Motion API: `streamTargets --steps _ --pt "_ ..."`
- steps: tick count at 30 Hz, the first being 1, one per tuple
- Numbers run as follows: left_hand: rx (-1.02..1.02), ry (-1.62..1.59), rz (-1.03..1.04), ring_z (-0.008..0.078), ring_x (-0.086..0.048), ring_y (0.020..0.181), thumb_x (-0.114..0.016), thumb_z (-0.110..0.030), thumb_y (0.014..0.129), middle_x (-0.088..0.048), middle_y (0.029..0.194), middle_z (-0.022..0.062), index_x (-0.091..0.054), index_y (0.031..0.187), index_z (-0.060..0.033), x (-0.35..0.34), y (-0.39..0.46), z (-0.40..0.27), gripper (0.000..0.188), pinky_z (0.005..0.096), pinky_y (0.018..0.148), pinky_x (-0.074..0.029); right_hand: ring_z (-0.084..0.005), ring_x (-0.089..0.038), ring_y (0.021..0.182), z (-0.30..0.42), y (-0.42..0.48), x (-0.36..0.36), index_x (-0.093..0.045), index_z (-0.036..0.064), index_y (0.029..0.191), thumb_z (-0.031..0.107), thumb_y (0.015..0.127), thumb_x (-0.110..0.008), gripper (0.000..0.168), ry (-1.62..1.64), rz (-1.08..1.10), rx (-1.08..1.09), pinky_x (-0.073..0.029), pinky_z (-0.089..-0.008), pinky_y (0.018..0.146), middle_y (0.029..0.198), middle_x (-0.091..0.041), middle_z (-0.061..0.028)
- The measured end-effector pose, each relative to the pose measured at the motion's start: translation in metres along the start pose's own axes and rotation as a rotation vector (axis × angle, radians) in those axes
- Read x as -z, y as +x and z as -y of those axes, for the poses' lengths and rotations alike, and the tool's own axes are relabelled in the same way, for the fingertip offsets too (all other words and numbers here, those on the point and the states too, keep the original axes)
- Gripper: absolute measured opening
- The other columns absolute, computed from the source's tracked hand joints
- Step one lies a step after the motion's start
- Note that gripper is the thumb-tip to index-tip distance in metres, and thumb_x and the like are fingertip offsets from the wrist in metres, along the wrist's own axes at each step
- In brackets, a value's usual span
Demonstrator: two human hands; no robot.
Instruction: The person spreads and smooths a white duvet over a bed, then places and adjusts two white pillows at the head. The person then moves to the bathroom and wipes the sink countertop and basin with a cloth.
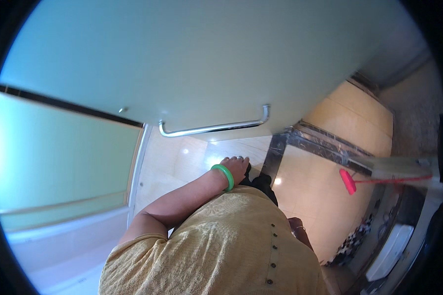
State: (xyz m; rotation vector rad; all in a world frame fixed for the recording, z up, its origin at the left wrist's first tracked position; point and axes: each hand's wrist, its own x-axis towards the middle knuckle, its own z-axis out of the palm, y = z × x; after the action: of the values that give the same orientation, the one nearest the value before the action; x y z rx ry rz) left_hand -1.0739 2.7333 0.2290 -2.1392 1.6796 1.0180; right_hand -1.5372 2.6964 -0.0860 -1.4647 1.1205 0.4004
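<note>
My left hand is in front of my body, with a green bangle at the wrist and a ring on a finger. Its fingers are bent and their undersides are hidden, so whether it holds anything cannot be told. Beyond it is a frosted glass door with a curved chrome handle; the hand is apart from this handle. My right hand hangs low by my side, mostly hidden by the yellow knit top, a thin bracelet at its wrist.
On the right, a pink-headed floor tool with a long red handle stands over the tiled floor. Dark marble strips cross the floor. A white basin and a black-and-white mat are at lower right. Another frosted panel stands at left.
</note>
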Motion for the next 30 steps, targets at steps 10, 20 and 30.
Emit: streamTargets --steps 10,20,30 --pt "0.139 -0.140 -0.284 0.0299 -0.038 0.123 -0.055 -0.027 0.082 -0.041 0.130 0.0197 -0.025 0.136 0.0007 -0.032 -0.072 0.085 0.067 0.0392 0.099 -0.033 -0.0186 -0.059 0.053 0.133 0.046 0.070 -0.058 0.001 0.088 0.012 0.085 -0.053 0.012 0.303 -0.268 -0.201 -0.049 -0.0291 0.044 0.071 -0.060 -0.0109" --pt "0.394 -0.162 -0.585 0.0330 -0.036 0.124 -0.063 -0.023 0.077 -0.035 0.135 0.0210 -0.027 0.135 0.0014 -0.055 -0.105 0.189 0.072 0.0420 0.099 -0.032 -0.0160 -0.060 0.061 0.295 0.139 -0.017 -0.059 0.001 0.093 0.005 0.084 -0.055 0.010 -0.017 0.024 0.222 -0.050 -0.0268 0.053 0.076 -0.061 -0.0084" --pt "0.508 -0.039 -0.506 0.0269 -0.031 0.127 -0.053 -0.020 0.079 -0.045 0.124 0.0153 -0.039 0.128 -0.0007 -0.059 0.000 0.225 0.054 0.0483 0.110 -0.008 -0.0331 -0.052 0.097 0.589 0.034 -0.109 -0.055 0.009 0.107 0.013 0.070 -0.063 0.038 -0.965 -0.408 1.374 -0.045 -0.0405 0.081 0.103 -0.053 -0.0166"
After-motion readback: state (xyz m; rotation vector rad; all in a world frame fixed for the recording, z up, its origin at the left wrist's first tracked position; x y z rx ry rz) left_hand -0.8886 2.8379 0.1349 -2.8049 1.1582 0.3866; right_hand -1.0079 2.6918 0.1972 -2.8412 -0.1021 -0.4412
